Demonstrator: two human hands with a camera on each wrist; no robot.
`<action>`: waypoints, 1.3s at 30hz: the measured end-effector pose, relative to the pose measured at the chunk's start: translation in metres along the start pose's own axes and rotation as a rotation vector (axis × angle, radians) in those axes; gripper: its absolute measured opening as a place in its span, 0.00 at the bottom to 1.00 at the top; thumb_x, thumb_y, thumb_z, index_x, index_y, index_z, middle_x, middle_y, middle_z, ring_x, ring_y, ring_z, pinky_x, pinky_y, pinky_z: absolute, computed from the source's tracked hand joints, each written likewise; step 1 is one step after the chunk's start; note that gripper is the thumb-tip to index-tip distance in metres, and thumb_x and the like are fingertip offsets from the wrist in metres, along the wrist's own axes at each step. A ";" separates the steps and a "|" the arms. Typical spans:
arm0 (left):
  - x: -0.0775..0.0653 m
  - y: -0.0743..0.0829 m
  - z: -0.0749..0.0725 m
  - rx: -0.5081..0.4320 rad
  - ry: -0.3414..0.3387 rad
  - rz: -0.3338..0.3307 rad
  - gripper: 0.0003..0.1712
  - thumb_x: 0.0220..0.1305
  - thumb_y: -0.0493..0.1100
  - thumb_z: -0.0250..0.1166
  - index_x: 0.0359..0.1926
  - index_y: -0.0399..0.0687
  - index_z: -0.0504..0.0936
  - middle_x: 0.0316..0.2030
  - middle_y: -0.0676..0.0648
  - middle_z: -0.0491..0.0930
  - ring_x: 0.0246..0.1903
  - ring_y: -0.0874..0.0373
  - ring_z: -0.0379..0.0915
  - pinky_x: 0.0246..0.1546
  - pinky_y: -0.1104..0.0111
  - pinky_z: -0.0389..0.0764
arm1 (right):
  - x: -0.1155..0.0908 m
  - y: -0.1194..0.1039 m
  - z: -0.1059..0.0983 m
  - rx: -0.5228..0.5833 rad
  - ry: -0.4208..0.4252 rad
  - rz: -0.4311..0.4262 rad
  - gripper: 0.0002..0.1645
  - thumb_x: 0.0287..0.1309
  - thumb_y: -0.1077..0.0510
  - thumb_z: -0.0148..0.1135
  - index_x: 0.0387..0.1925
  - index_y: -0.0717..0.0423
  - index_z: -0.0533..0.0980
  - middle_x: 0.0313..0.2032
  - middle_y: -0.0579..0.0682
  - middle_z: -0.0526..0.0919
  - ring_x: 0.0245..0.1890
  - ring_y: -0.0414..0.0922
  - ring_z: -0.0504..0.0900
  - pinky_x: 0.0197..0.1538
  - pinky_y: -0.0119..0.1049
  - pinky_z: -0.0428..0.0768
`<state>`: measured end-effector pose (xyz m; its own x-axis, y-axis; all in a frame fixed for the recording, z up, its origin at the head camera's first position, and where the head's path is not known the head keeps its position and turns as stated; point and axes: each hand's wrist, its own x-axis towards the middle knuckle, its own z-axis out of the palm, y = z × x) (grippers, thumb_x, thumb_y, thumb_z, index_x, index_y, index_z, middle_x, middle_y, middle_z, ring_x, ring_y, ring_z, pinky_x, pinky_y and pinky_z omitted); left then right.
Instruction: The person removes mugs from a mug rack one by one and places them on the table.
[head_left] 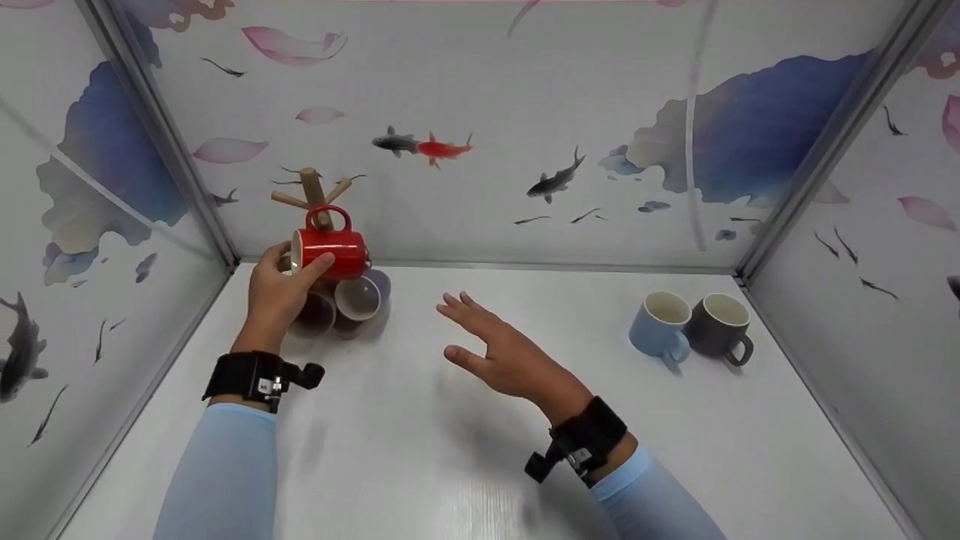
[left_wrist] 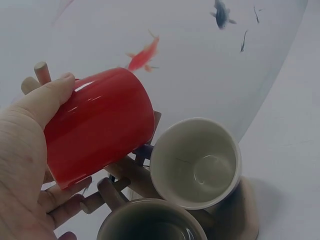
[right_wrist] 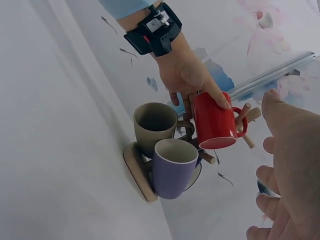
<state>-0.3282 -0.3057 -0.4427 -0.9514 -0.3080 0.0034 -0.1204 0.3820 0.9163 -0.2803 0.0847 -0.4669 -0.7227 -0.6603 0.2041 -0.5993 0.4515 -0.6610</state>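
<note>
My left hand (head_left: 277, 289) grips a red mug (head_left: 337, 251) by its body, thumb on the near side and fingers behind. The mug lies sideways with its handle up, beside the pegs of a wooden mug tree (head_left: 310, 184). Whether a peg passes through that handle, I cannot tell. Lower on the tree hang a grey-brown mug (right_wrist: 150, 130) and a purple mug (right_wrist: 172, 175), with part of another mug behind them. Held in the air over the middle of the table, my right hand (head_left: 510, 360) has extended fingers and touches nothing.
A light blue mug (head_left: 649, 330) and a dark grey mug (head_left: 716, 330) stand upright side by side at the table's right. Printed panels (head_left: 480, 217) wall in the white table (head_left: 420, 450) at the back and both sides. The tree stands near the back left corner.
</note>
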 end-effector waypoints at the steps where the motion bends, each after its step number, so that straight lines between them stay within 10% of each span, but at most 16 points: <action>1: 0.000 0.000 0.000 -0.002 0.008 0.001 0.67 0.70 0.76 0.73 0.93 0.52 0.52 0.89 0.37 0.60 0.88 0.37 0.56 0.87 0.36 0.63 | 0.000 0.000 0.000 -0.001 0.003 -0.002 0.45 0.85 0.30 0.57 0.92 0.33 0.58 0.92 0.33 0.53 0.94 0.42 0.45 0.92 0.60 0.55; 27: -0.037 0.016 0.013 -0.144 0.224 0.151 0.53 0.70 0.63 0.80 0.85 0.52 0.66 0.81 0.46 0.73 0.79 0.49 0.70 0.80 0.50 0.79 | -0.008 0.008 -0.007 0.027 0.052 0.004 0.42 0.86 0.32 0.56 0.91 0.33 0.59 0.91 0.32 0.54 0.94 0.43 0.48 0.92 0.62 0.55; 39: -0.074 0.039 0.058 -0.113 0.210 0.333 0.52 0.57 0.53 0.90 0.76 0.50 0.73 0.66 0.46 0.76 0.69 0.52 0.73 0.69 0.44 0.87 | -0.016 0.023 -0.021 0.098 0.134 -0.004 0.41 0.88 0.38 0.58 0.91 0.39 0.60 0.91 0.41 0.58 0.94 0.50 0.51 0.92 0.65 0.55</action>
<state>-0.2786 -0.2171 -0.4303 -0.8533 -0.3588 0.3783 0.2275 0.3966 0.8894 -0.2899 0.1181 -0.4695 -0.7636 -0.5732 0.2974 -0.5706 0.3834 -0.7262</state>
